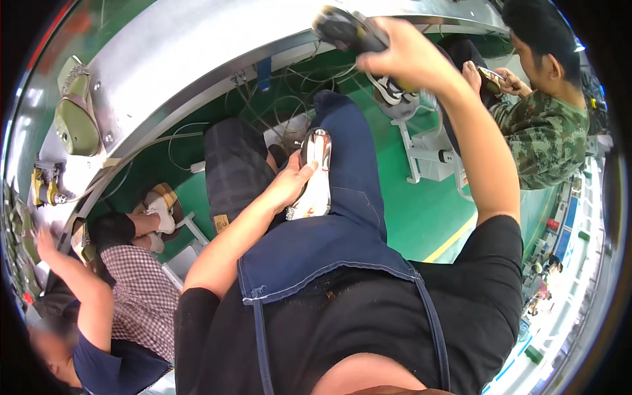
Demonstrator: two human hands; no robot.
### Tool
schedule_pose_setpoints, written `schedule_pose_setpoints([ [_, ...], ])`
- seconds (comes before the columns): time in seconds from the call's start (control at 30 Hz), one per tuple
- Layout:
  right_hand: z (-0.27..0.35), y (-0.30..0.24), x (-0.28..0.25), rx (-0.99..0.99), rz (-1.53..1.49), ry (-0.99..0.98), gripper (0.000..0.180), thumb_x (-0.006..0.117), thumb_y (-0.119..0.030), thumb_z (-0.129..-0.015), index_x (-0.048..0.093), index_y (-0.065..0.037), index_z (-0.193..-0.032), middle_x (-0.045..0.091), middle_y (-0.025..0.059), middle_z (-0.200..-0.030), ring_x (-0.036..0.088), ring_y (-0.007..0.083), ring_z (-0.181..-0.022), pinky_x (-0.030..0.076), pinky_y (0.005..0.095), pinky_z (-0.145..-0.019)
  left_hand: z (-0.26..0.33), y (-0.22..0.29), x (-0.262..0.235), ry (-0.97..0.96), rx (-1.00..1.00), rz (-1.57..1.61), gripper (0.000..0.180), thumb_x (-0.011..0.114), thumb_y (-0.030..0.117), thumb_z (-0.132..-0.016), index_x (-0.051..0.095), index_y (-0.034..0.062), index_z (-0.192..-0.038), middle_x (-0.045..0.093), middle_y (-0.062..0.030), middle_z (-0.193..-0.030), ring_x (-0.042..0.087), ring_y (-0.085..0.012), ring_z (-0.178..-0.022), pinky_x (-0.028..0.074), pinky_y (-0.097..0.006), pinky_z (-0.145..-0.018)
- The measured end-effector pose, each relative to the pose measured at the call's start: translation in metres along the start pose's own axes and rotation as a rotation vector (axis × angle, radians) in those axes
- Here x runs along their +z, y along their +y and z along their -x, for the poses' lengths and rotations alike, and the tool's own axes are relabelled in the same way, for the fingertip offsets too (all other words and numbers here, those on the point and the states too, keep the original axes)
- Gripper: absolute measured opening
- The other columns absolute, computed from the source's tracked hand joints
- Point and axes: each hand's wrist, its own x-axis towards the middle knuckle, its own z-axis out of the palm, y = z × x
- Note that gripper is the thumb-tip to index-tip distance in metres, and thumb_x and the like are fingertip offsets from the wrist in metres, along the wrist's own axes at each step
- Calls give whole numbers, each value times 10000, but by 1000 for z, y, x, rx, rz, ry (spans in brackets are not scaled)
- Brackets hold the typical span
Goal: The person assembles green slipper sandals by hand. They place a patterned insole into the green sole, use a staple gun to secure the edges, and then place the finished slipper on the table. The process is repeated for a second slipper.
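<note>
My left hand [289, 183] grips a shoe [318, 181] that lies on my lap, on the dark blue apron. The shoe's long, pale underside faces up, with a shiny part at its far end and a puckered or studded rim at its near end. My thumb presses on its side. My right hand [411, 56] is raised high near the bench edge, its fingers wrapped round a dark hand tool [352, 29] with yellowish bits. Motion blurs the tool, so its exact kind cannot be made out. The tool is well apart from the shoe.
A curved metal bench [178, 49] runs along the far side and left. Green studded shoes [78, 122] and a brass-coloured fitting [45, 185] sit on it. Cables and hoses [289, 99] hang beneath. A co-worker in camouflage [546, 131] sits right, another person [118, 309] left.
</note>
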Motion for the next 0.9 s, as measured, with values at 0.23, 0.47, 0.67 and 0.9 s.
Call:
schedule_pose_setpoints([
  [0.23, 120, 21, 65, 260, -313, -405, 351, 818, -169, -712, 659, 20, -960, 611, 40, -711, 561, 122, -674, 478, 332, -635, 1, 4, 4, -13, -41, 20, 763, 554, 379, -1103, 181, -11, -1642, 476, -191, -1557, 459, -260, -1440, 364, -351, -1184],
  [0.47, 133, 27, 94, 308, -317, -557, 393, 800, -177, -698, 668, 41, -998, 650, 69, -773, 591, 162, -728, 502, 338, -711, 3, 9, 3, 11, -34, -12, 771, 577, 368, -1094, 196, -39, -1628, 442, -197, -1584, 425, -261, -1468, 335, -353, -1207],
  [0.67, 124, 31, 94, 360, -337, -599, 398, 797, -128, -694, 659, 33, -1032, 677, 37, -796, 616, 125, -701, 525, 310, -686, -2, 3, 2, 24, -13, 27, 766, 592, 356, -1088, 208, -35, -1623, 466, -189, -1565, 455, -251, -1441, 358, -352, -1191],
  [0.9, 121, 31, 89, 364, -365, -511, 424, 804, -188, -706, 666, 52, -1027, 663, 76, -794, 616, 164, -728, 517, 341, -707, 0, 7, -1, -31, -44, 76, 805, 656, 310, -1058, 194, -15, -1631, 538, -161, -1490, 549, -226, -1343, 454, -339, -1106],
])
